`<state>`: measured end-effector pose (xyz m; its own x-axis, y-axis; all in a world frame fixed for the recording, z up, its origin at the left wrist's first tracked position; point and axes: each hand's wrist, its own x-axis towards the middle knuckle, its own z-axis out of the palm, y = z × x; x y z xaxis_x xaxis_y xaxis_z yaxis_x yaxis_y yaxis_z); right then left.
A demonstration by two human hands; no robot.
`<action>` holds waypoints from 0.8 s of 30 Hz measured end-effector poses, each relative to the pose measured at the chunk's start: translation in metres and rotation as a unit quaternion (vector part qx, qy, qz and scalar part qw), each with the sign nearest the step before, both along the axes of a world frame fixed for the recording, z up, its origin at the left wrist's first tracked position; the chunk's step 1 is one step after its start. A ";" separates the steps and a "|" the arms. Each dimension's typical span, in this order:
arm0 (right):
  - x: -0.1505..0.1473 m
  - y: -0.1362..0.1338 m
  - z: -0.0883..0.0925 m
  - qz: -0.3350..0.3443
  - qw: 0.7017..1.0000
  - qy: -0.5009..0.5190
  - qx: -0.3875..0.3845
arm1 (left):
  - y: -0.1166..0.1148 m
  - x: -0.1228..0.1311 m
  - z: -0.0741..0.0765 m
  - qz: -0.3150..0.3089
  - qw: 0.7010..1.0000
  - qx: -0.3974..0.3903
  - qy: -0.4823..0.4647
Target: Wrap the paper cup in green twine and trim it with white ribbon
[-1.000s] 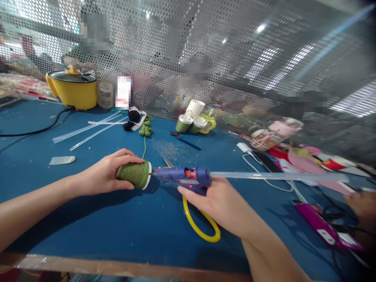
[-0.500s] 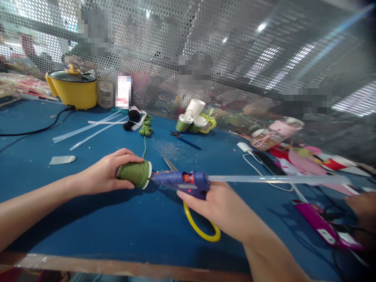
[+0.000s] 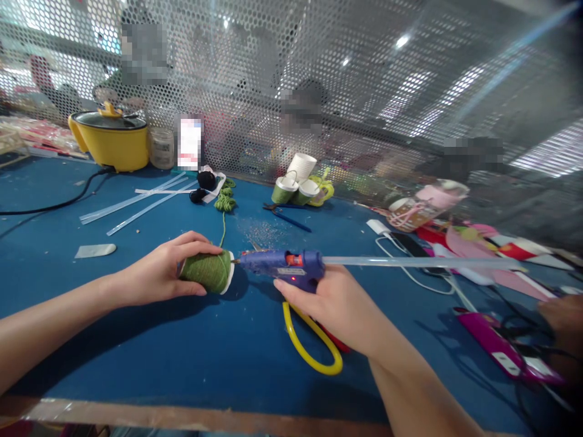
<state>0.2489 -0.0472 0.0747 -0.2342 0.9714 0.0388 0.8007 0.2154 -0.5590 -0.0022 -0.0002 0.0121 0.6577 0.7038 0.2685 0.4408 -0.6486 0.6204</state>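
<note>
One cup (image 3: 207,273) is already wearing yarn (image 3: 213,267), strand (image 3: 223,229) uncut, left fingers (image 3: 199,247) clamping it, right fingers (image 3: 295,295) gripping a glue gun (image 3: 283,263) at its rim (image 3: 231,278).

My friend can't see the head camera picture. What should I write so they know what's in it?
A person's left hand holds a green yarn-wrapped cup on its side while the right hand points a blue glue gun at its white edge. Yellow-handled scissors lie partly hidden on the blue table.

Scissors (image 3: 292,334) beneath glue gun (image 3: 268,262)
</note>
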 end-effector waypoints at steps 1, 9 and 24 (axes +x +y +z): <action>-0.001 0.001 0.000 -0.003 1.000 0.001 0.004 | 0.000 0.000 0.000 -0.001 1.000 0.001 0.001; -0.004 0.011 -0.003 -0.024 1.000 -0.018 0.009 | -0.001 0.000 0.000 -0.001 1.000 0.024 0.011; -0.004 0.003 -0.001 -0.007 1.000 -0.005 0.023 | 0.001 0.000 -0.002 -0.001 1.000 0.010 0.002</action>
<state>0.2448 -0.0441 0.0741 -0.2212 0.9719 0.0810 0.8099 0.2293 -0.5399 -0.0021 0.0011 0.0102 0.6606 0.6965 0.2803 0.4411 -0.6622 0.6057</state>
